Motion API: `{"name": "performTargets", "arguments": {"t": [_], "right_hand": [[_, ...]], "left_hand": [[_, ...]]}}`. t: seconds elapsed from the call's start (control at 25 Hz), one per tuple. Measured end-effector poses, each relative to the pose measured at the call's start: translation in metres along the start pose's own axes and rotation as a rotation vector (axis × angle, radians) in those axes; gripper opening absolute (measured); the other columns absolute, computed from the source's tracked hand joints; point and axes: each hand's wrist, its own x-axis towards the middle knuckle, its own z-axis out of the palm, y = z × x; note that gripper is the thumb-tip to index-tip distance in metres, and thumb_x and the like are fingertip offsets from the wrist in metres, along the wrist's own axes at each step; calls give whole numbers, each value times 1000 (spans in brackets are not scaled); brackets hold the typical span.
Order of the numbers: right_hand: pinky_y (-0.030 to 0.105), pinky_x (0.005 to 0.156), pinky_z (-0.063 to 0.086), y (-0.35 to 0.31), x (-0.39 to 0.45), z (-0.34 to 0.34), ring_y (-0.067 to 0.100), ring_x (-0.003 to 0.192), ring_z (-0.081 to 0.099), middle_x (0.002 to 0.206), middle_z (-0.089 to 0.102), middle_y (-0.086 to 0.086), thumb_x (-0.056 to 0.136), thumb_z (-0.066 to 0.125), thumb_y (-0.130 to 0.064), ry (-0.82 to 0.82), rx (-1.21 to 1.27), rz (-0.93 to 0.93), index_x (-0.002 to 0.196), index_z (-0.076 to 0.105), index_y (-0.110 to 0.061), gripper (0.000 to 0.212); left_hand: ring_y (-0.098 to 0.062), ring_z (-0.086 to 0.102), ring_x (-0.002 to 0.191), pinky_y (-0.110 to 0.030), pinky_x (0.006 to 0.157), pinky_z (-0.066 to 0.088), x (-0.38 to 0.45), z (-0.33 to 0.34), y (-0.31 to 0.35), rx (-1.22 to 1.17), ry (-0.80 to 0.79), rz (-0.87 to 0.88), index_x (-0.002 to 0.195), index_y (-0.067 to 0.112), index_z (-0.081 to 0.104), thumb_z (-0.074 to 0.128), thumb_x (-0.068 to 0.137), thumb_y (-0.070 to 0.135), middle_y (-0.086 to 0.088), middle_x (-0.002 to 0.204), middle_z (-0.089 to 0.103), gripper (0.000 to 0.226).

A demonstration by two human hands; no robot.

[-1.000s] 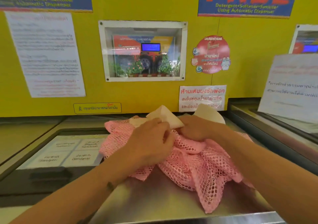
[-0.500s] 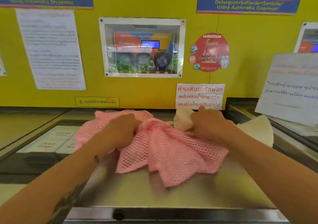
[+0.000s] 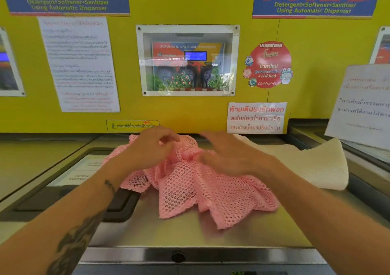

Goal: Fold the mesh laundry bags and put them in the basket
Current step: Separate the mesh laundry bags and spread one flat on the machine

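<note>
A pink mesh laundry bag [image 3: 202, 188] lies crumpled on the steel top of a washing machine [image 3: 190, 232]. My left hand [image 3: 152, 148] rests on the bag's far left part, fingers curled and pinching the mesh. My right hand [image 3: 228, 154] hovers flat over the bag's upper right, fingers spread, slightly blurred. A cream mesh bag [image 3: 312, 165] lies flat to the right, apart from both hands. No basket is in view.
A yellow wall [image 3: 126, 116] with posters and a dispenser window [image 3: 187, 60] stands right behind the machine top. A detergent drawer panel [image 3: 78, 175] lies to the left. A laminated notice [image 3: 365, 103] leans at the right, on the neighbouring machine.
The right hand has let go of the cream bag, which now lies flat at the right, and has opened over the pink bag. The pink bag has spread lower across the steel top.
</note>
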Motion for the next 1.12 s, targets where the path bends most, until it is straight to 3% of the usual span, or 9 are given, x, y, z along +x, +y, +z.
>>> {"name": "performTargets", "arguments": {"t": [0.08,0.16,0.28,0.4,0.56,0.68,0.8,0.92,1.12], "right_hand": [[55,110,32,-15,7,30,34,143,27,160,24,7,77,52,-71,-197,-99,1,150,9,-45,88],[55,110,32,-20,11,49,36,143,27,159,24,9,80,56,-60,-238,-178,33,150,9,-46,85],[38,102,44,-26,13,47,22,129,47,145,48,-1,79,62,-18,-67,-18,-81,145,38,-38,73],[29,78,47,-26,6,15,12,95,59,104,66,-10,72,55,4,126,128,-114,116,66,-25,53],[27,69,44,-10,-4,-49,9,85,61,90,69,-6,71,52,8,518,246,-69,98,69,-21,43],[33,75,46,22,-3,-59,24,99,58,106,62,6,78,57,-2,717,-151,83,118,64,-23,46],[45,84,49,69,-8,-25,33,112,52,119,51,10,84,62,-24,431,-511,390,132,50,-27,49],[48,95,45,99,-16,0,34,117,50,130,48,12,85,56,-41,55,-425,625,141,38,-24,61],[54,104,36,87,-7,-40,35,118,51,135,45,6,65,54,-48,9,-239,574,137,39,-36,75]], "left_hand": [[-13,58,100,-31,86,45,-4,-4,-7,83,-19,40,105,20,69,54,92,11,4,108,62,21],[-16,52,112,-39,97,43,-7,-4,-18,192,-127,29,117,24,64,49,94,21,2,120,55,28],[-17,47,123,-43,107,38,-12,-3,-25,161,-202,-41,131,31,55,45,97,38,3,137,44,37],[-11,44,118,-32,102,32,-11,-2,-17,-6,-73,7,127,25,60,41,102,33,6,127,51,32],[-15,52,105,-32,90,37,4,-1,-14,-11,-48,68,117,23,64,41,102,35,4,114,60,30],[-12,56,102,-31,87,42,15,12,-14,46,-37,77,115,28,66,54,97,28,6,116,61,22],[-12,56,97,-31,82,45,15,29,-11,113,1,131,109,29,69,59,92,18,7,108,62,23],[-15,57,95,-31,78,45,13,36,-21,250,13,158,107,28,69,58,89,20,8,103,63,22],[-15,61,93,-33,76,49,11,33,-35,359,39,217,100,26,72,56,83,20,7,100,64,24]]}}
